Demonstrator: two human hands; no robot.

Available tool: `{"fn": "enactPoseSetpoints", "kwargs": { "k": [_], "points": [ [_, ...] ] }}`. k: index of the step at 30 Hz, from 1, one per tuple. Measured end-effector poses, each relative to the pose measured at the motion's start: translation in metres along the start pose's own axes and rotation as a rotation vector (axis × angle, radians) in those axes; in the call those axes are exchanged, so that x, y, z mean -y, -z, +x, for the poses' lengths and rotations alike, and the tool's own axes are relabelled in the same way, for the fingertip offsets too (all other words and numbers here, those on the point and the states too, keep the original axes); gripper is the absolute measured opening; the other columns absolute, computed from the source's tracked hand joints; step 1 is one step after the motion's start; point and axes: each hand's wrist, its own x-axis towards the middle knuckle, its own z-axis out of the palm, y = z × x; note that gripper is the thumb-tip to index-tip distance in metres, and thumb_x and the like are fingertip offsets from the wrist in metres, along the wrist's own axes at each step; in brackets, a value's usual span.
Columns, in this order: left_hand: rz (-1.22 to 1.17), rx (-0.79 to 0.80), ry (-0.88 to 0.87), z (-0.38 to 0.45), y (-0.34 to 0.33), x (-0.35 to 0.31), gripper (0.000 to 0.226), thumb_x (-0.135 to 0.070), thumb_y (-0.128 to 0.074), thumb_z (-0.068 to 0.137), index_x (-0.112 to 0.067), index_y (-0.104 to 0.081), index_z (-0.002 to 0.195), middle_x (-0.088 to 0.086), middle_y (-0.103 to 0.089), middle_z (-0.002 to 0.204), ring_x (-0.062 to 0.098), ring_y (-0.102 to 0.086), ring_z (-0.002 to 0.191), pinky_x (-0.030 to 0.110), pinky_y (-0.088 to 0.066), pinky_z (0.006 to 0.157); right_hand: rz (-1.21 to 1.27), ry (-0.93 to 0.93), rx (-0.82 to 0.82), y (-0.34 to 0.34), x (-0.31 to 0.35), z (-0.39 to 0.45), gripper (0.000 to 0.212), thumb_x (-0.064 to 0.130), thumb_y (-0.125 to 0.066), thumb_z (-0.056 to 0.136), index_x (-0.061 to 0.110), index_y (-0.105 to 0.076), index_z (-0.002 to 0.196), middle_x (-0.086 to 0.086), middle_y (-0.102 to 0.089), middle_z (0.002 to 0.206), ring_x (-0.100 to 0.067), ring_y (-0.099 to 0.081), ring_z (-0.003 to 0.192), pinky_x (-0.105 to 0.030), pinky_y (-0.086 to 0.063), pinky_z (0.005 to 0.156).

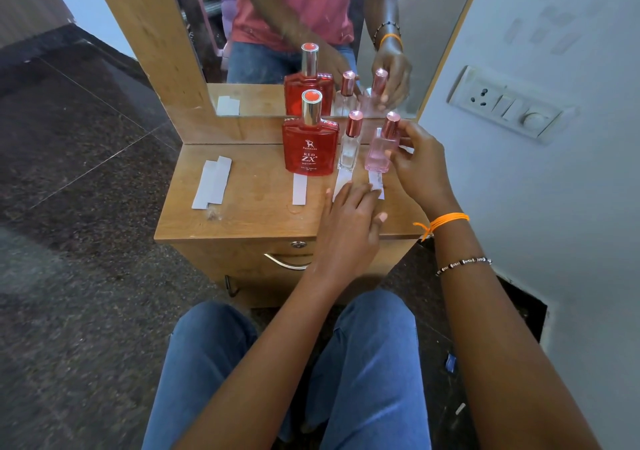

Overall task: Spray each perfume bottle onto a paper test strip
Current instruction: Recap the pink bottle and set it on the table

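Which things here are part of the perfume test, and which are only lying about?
Job: red bottle, clear bottle, pink bottle, strips, spare strips, both hands (left, right).
Lying about: mirror, wall socket, drawer handle.

Both arms reach fwd over the knees. Left hand [349, 214]: palm down, fingers straight & spread, tips pressing flat, thumb out to the right side. Right hand [417, 165]: raised a bit higher, fingers curled, thumb & fingertips pinching, wrist bent inward. Right wrist has an orange thread [446, 222]; beaded bracelet [464, 264] further up the forearm. Left forearm bare.
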Motion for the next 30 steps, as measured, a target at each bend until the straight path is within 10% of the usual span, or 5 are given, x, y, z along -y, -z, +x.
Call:
{"fn": "enactPoseSetpoints", "kwargs": {
  "k": [6, 10, 14, 30],
  "points": [
    [0.024, -0.039, 0.063, -0.014, 0.008, 0.007, 0.047, -0.024, -0.047, 0.094, -0.014, -0.038, 0.14, 0.002, -0.039, 0.147, 0.019, -0.022, 0.143, 0.04, -0.002, 0.117, 0.111, -0.081, -0.062, 0.004, 0.0, -0.015, 0.049, -0.006, -0.055, 0.081, 0.013, -0.051, 0.126, 0.001, -0.058, 0.117, -0.011, -0.057, 0.101, -0.007, -0.046, 0.082],
    [0.048, -0.082, 0.084, -0.018, 0.009, 0.009, 0.055, -0.024, -0.051, 0.092, -0.008, -0.034, 0.141, 0.007, -0.039, 0.146, 0.02, -0.025, 0.141, 0.04, -0.004, 0.118, 0.018, -0.172, -0.273, 0.0, 0.0, -0.04, 0.021, 0.008, -0.062, 0.078, 0.018, -0.055, 0.095, 0.0, -0.06, 0.096, -0.017, -0.057, 0.084, -0.026, -0.048, 0.074],
    [0.097, -0.073, 0.094, -0.019, 0.005, 0.01, 0.058, -0.025, -0.052, 0.091, -0.005, -0.032, 0.141, 0.01, -0.039, 0.146, 0.023, -0.026, 0.141, 0.042, -0.005, 0.118, -0.135, -0.302, -0.109, -0.016, -0.007, -0.056, 0.018, 0.023, -0.072, 0.072, 0.023, -0.054, 0.07, 0.0, -0.061, 0.079, -0.024, -0.058, 0.082, -0.033, -0.045, 0.07],
    [0.078, -0.051, 0.099, -0.019, 0.001, 0.008, 0.055, -0.028, -0.048, 0.093, -0.007, -0.033, 0.141, 0.01, -0.038, 0.147, 0.023, -0.021, 0.143, 0.041, -0.001, 0.118, -0.16, -0.402, 0.0, -0.011, -0.007, -0.051, 0.015, 0.025, -0.072, 0.076, 0.023, -0.057, 0.078, 0.001, -0.06, 0.079, -0.029, -0.057, 0.091, -0.047, -0.048, 0.081]
  ]
}}
